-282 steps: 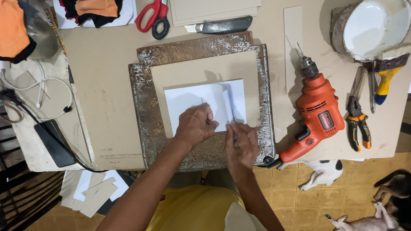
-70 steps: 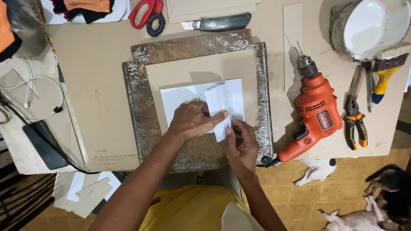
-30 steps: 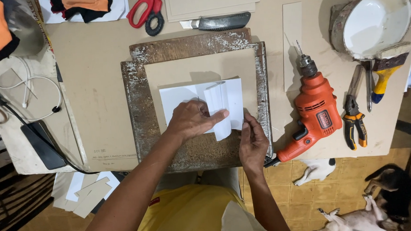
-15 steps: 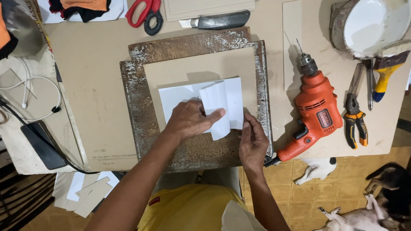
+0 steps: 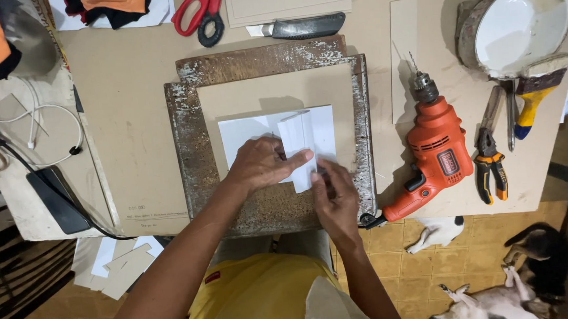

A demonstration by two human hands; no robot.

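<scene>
White paper sheet (image 5: 256, 131): flat on the tan cardboard panel (image 5: 273, 91), right portion folded over into a narrow standing flap (image 5: 299, 145).
Hidden: lower left part of the sheet under the left hand; lower end of the flap behind both hands; exact line of the crease hard to make out.
Left hand (image 5: 261, 164): palm down on the sheet, fingers (image 5: 297, 159) stretched rightward onto the flap, pressing flat, not clenched around anything.
Right hand (image 5: 334, 199): just below the flap's lower right corner, fingertips (image 5: 321, 172) touching the paper edge; pinching or merely pressing, cannot tell.
Sheet relative to hands: mostly above and left of the right hand, underneath the left; both hands meeting at the flap's lower end.
Support: panel resting on a worn wooden board with flaking white paint (image 5: 194, 145), itself on a large cardboard-covered table (image 5: 129, 103).
Right of board: orange electric drill with black chuck (image 5: 431, 154), well apart from the hands; orange-handled pliers (image 5: 487, 150); yellow-handled brush (image 5: 533, 92); round white-lined pan (image 5: 519, 23).
Top edge: red-handled scissors (image 5: 196, 10), cut off by the frame; grey utility knife (image 5: 302, 27).
Left: white cable (image 5: 25, 123) and black phone (image 5: 53, 200).
Cut off below: yellow shirt (image 5: 253, 299), animals on the tiled floor (image 5: 496, 297), only partly in view.
</scene>
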